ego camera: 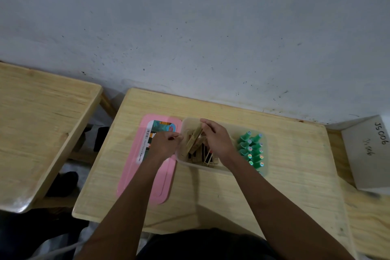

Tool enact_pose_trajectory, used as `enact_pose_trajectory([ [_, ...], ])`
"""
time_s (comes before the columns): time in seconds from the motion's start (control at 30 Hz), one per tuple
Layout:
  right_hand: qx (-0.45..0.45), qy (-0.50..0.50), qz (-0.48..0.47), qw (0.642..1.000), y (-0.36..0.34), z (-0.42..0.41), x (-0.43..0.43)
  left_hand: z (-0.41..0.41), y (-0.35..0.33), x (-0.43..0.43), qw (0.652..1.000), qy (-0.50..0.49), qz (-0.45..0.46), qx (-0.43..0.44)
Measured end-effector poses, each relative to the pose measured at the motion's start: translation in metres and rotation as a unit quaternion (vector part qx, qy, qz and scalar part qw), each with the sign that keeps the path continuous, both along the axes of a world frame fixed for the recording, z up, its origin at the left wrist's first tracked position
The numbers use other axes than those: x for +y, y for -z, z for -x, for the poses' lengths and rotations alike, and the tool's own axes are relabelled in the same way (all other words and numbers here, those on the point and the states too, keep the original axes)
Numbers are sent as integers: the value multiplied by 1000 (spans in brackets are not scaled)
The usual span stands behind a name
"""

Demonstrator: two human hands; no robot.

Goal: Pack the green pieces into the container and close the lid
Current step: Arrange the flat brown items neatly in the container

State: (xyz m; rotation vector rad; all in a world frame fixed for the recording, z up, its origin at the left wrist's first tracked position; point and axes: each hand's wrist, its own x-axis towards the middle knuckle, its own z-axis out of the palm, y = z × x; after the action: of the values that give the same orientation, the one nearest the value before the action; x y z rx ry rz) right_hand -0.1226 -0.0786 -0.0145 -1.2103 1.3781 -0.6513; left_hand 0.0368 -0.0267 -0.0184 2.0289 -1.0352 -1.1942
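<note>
A clear plastic container (228, 127) sits mid-table. Several green pieces (252, 150) stand in rows in its right end. Flat wooden blocks (205, 157) with dark faces stand in its left half. My right hand (215, 139) is inside the container, fingers closed on a tilted wooden block (194, 138). My left hand (165, 143) rests at the container's left rim, fingers curled against the wall; whether it grips the rim is unclear. The pink lid (152, 179) with a printed label lies flat on the table left of the container, partly under my left forearm.
The wooden table (285, 186) stands against a grey wall. A second wooden table (38, 124) is to the left across a gap. A grey box (367, 152) with handwriting sits at the right edge.
</note>
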Motion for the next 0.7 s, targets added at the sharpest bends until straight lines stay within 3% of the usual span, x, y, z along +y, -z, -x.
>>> enact_pose_trajectory([
  [0.17,-161,103,-121,974,-9,3,6,0,2,0,1000,-11,0,4],
  [0.27,-181,116,-131,968,-11,5,10,1,3,1,1000,-15,0,2],
  [0.43,-62,114,-38,991,-16,8,12,2,4,3,1000,-21,-2,2],
  [0.7,70,101,41,992,-3,0,1,4,4,3,1000,-14,3,-23],
])
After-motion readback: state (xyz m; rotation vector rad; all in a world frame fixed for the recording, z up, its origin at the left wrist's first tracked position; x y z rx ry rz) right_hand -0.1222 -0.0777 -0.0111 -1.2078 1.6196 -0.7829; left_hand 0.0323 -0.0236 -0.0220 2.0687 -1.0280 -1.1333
